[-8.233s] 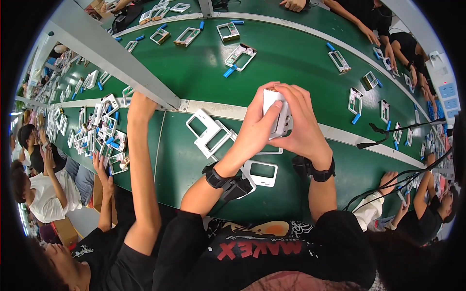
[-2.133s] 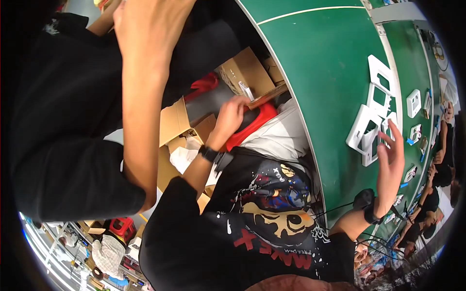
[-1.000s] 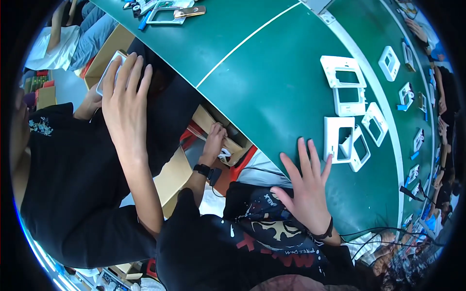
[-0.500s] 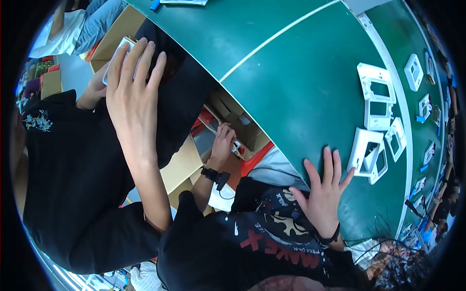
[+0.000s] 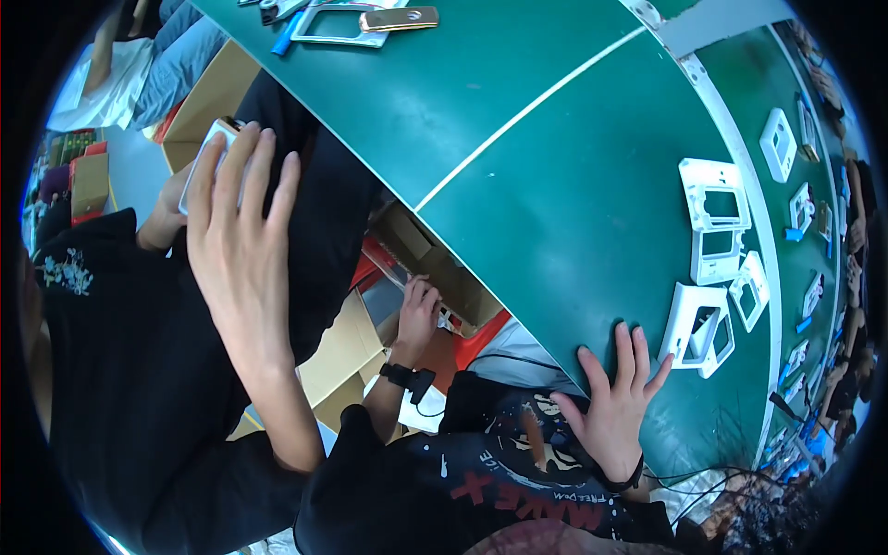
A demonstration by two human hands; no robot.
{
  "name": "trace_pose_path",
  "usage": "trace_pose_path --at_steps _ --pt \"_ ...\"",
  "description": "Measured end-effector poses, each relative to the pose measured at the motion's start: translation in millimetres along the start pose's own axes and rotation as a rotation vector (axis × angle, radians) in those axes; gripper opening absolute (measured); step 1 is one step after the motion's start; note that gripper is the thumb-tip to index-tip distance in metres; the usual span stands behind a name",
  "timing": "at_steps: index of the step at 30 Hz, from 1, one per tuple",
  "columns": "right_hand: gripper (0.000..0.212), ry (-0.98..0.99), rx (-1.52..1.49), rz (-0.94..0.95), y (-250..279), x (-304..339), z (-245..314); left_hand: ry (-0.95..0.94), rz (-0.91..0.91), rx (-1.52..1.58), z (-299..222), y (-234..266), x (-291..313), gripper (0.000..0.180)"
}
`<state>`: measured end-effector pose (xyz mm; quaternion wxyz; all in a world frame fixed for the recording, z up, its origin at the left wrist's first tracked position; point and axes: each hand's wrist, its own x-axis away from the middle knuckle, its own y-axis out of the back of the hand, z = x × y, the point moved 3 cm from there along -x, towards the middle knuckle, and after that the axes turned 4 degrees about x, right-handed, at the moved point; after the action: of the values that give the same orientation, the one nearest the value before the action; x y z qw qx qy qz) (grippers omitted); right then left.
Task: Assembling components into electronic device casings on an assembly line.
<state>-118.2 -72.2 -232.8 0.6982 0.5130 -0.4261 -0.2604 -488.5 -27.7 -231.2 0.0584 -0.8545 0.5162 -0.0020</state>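
Observation:
My right hand (image 5: 612, 407) lies flat on the green table (image 5: 555, 250) near its edge, fingers spread and holding nothing. Its little finger reaches the corner of a white plastic frame (image 5: 680, 324), perhaps touching it. Several more white frames (image 5: 717, 199) lie just beyond. Below the table edge, my left hand (image 5: 420, 316), with a black strap on the wrist, is at the rim of an open cardboard box (image 5: 472, 299). Its fingers are curled; what they hold is hidden, though something small and whitish shows beside them.
At left, a co-worker in black holds a white, box-like device (image 5: 205, 166) between two hands (image 5: 245, 222). A gold-coloured bar (image 5: 400, 18) rests on a white frame at the table's far end. Beyond a pale rail (image 5: 760, 194) stand more white parts (image 5: 779, 145).
The whole view has tilted, so the table and parts sit lower and the gold-coloured bar has come into sight. My right hand keeps its place on the table; my left stays at the box.

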Motion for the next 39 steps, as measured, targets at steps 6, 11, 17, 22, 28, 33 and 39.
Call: trace_pose_path --at_steps 6,11,17,22,28,33,39 --pt "0.059 0.032 -0.005 -0.007 -7.8 3.8 1.2 0.033 0.232 -0.591 183.4 -4.6 144.7 0.037" --pt "0.06 0.02 0.013 -0.05 -17.3 4.7 0.7 0.0 0.343 -0.901 270.4 -22.3 203.2 0.034" --pt "0.062 0.019 0.012 -0.073 -19.8 16.2 -2.2 -0.081 0.469 -1.006 256.2 -19.7 204.1 0.026" --pt "0.062 0.023 0.005 -0.093 -17.1 22.5 -9.7 0.113 0.563 -0.992 247.8 -21.1 181.5 0.023" --pt "0.063 0.036 -0.008 -0.097 -13.3 27.2 -19.3 0.397 0.497 -0.98 242.5 -32.4 169.0 0.023" --pt "0.065 0.048 -0.018 -0.106 -12.9 28.3 -22.0 0.275 0.477 -0.979 244.7 -29.1 184.7 0.034" --pt "0.066 0.043 -0.016 -0.098 -18.3 25.0 -17.0 0.119 0.36 -1.038 246.6 -29.3 210.5 0.031"
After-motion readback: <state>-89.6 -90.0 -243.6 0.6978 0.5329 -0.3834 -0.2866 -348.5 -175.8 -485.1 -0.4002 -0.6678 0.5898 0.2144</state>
